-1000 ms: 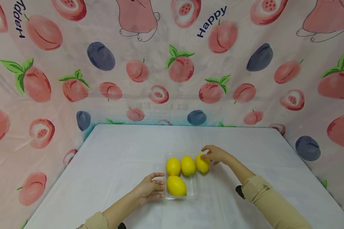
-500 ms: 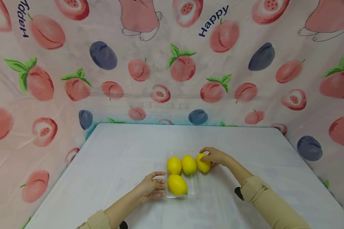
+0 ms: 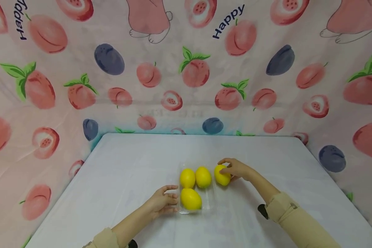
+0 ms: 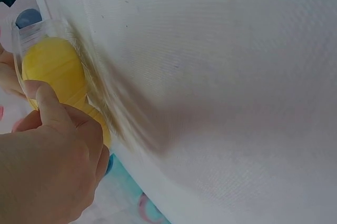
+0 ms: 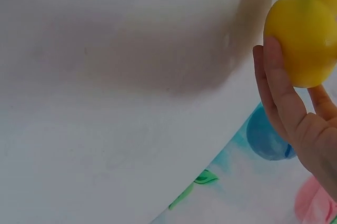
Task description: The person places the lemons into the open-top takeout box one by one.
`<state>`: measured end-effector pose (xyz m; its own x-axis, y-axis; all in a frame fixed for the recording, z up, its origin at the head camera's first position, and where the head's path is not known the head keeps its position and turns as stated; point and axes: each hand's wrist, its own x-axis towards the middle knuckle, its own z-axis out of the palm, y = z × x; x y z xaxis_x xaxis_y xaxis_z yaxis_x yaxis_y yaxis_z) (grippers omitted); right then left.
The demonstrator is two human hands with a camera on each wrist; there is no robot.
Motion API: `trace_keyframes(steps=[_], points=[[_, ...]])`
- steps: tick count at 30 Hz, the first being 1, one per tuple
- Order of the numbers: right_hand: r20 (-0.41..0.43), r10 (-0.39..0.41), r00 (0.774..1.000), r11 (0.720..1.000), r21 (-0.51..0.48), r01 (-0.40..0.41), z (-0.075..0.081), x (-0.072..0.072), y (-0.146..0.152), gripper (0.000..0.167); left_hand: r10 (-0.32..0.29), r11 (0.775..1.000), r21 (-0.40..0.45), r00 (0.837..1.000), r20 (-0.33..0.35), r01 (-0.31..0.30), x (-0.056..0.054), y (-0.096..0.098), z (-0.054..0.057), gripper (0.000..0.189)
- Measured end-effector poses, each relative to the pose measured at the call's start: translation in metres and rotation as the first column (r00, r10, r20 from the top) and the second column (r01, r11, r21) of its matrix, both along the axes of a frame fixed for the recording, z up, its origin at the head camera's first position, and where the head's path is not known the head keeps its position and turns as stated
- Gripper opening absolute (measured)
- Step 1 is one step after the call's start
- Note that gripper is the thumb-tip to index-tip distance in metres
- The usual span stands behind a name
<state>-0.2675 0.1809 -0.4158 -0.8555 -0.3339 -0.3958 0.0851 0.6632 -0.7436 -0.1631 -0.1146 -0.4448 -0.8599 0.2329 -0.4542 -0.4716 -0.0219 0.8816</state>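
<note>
A clear plastic box (image 3: pixel 208 204) stands on the white table with three yellow lemons in it. Two lemons (image 3: pixel 187 178) (image 3: pixel 203 177) sit side by side at its far end, and another lemon (image 3: pixel 191 199) lies at the near left. My right hand (image 3: pixel 238 169) grips a fourth yellow lemon (image 5: pixel 300 39) between fingers and thumb, just right of the box's far right corner. At the box's left wall, my left hand (image 3: pixel 159 202) has its fingers loosely extended, fingertips right at the side. In the left wrist view this hand (image 4: pixel 63 145) partly covers the lemons.
The white-covered table (image 3: pixel 136 155) reaches back to a fruit-printed cloth (image 3: pixel 173 79) hanging behind and at both sides. Beige sleeves (image 3: pixel 297 217) cover the forearms, with a dark wrist strap piece (image 3: pixel 262 211) beneath the right one.
The right fingers have settled round the fourth lemon, and it has moved slightly right, widening the gap to the lemons in the box. The left hand stays at the box's side.
</note>
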Motion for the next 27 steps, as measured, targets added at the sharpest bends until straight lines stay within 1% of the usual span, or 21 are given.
trace_keyframes(steps=[6, 15, 20, 27], points=[[-0.033, 0.002, 0.999, 0.999, -0.044, -0.003, 0.002, 0.007, 0.002, 0.049, -0.01, 1.0, 0.015, 1.0, -0.008, 0.011, 0.004, -0.004, -0.002, 0.053], [-0.123, 0.032, 0.992, 0.997, -0.07, -0.04, 0.019, 0.016, -0.002, 0.047, -0.006, 1.0, 0.019, 1.0, -0.011, 0.006, 0.003, -0.007, 0.001, 0.053], [-0.175, 0.041, 0.984, 0.996, -0.067, -0.053, 0.026, 0.027, -0.005, 0.045, -0.017, 0.999, 0.031, 0.999, -0.027, 0.018, 0.002, -0.004, 0.002, 0.053], [-0.214, 0.084, 0.973, 0.992, -0.077, -0.102, 0.032, 0.044, -0.012, 0.044, -0.027, 0.999, 0.037, 0.999, -0.021, 0.028, 0.002, -0.002, -0.003, 0.055]])
